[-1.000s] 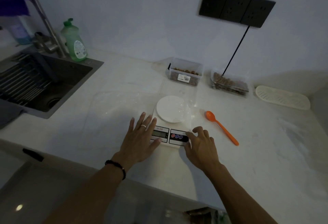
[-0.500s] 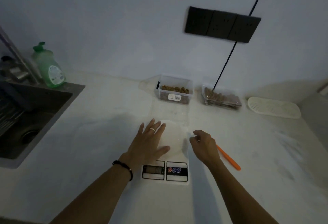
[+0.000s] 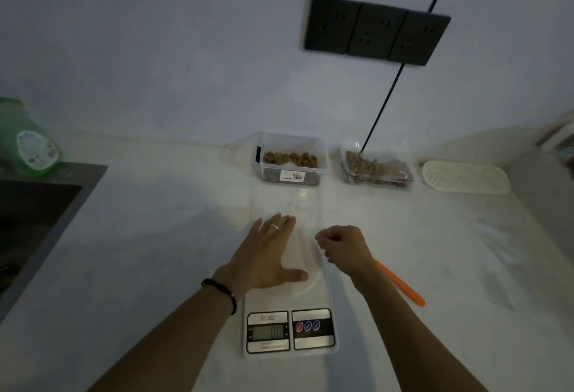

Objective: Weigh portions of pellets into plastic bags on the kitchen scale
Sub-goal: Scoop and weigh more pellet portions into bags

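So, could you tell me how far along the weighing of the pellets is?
Early. The scale is set out. The left hand lies flat on an empty plastic bag over it; the right hand pinches the bag's edge. Scooping with the orange spoon remains.

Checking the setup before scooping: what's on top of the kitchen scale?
A clear plastic bag lies over the white kitchen scale, left hand flat on it, right hand pinching its edge. The platform is mostly covered.

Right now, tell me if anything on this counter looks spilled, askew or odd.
Nothing looks spilled. One oddity: the clear plastic bag lies flat over the kitchen scale, unopened, with no pellets in it. The left hand presses it flat while the right hand pinches its edge.
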The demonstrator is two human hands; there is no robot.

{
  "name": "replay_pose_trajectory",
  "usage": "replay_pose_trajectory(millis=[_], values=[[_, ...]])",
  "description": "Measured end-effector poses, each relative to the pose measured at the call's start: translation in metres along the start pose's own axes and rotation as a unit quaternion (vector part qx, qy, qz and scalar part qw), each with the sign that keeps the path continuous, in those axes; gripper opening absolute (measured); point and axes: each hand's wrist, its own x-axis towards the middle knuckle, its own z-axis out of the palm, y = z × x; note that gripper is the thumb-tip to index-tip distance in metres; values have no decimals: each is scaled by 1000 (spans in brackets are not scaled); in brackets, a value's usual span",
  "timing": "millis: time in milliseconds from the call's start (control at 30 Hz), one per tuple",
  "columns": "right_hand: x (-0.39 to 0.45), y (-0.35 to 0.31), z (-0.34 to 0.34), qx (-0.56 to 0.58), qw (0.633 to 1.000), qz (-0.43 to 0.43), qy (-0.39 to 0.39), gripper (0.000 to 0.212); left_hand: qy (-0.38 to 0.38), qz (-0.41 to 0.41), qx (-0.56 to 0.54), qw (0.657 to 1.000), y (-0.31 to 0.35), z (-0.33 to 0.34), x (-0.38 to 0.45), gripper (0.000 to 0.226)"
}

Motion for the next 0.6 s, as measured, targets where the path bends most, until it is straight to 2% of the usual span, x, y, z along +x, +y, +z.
replay_pose_trajectory(millis=[100, 167, 367, 600], values=[[-3, -15, -5, 67, 997, -7, -34, 17, 16, -5, -16, 1000, 7, -8, 7, 136], [-4, -23, -7, 89, 995, -10, -53, 14, 28, -6, -14, 999, 12, -12, 11, 142], [-6, -33, -17, 85, 992, -49, -81, 9, 84, -10, -58, 995, 23, -26, 12, 130], [0, -35, -26, 46, 992, -94, -66, 5, 124, 0, -59, 991, 32, -37, 15, 120]])
